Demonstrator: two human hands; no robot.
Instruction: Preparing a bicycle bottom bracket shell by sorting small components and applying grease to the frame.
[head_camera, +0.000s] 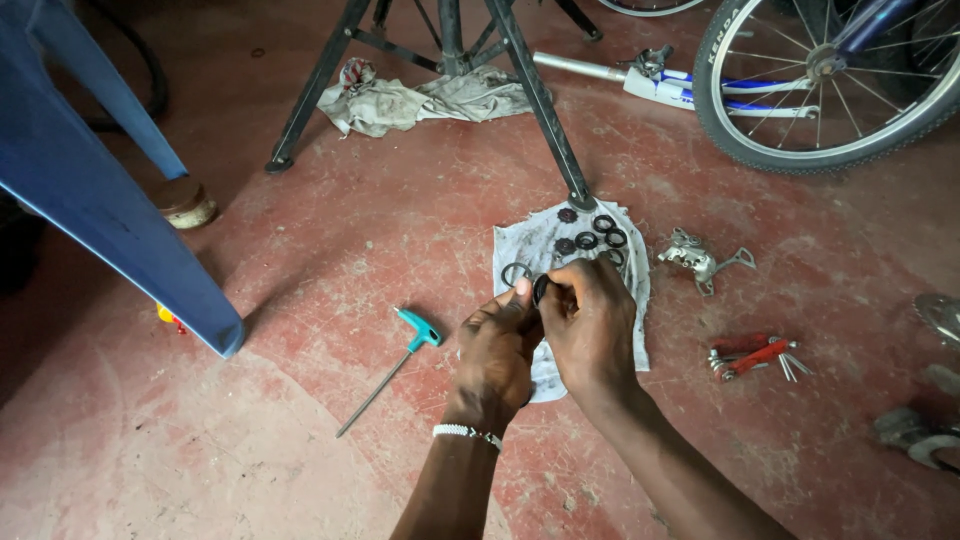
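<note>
1. From the head view we look down on a worn red concrete floor (300, 230), scuffed pale in patches, with no bench anywhere; everything lies on the floor itself.
2. We keep both hands low over a dirty white cloth (638, 300) spread on that floor. Our left hand (497, 350) and right hand (590, 325) meet fingertip to fingertip, and together they pinch a small dark ring (540, 290) just above the cloth's near half.
3. The grip of each hand is pressed closed around that ring; the ring itself is mostly covered by our fingers, so we cannot make out its full shape.
4. A thin metal ring (515, 273) lies on the cloth just beside our left fingertips, and a cluster of black rings (592, 232) lies on the cloth's far part.
5. The black legs of a work stand (545, 110) come down to the cloth's far edge, with a crumpled grey rag (420, 100) between them.
6. A teal-handled T-wrench (395, 365) lies left of our hands; a silver brake caliper (695, 257) and a red folding multi-tool (755, 357) lie to the right, well apart from the cloth's centre.
7. A bicycle wheel (830, 90) is cut off at the top right, a blue plastic chair leg (100, 200) at the left, and blurred metal parts (925, 425) at the right edge are hard to make out.
</note>
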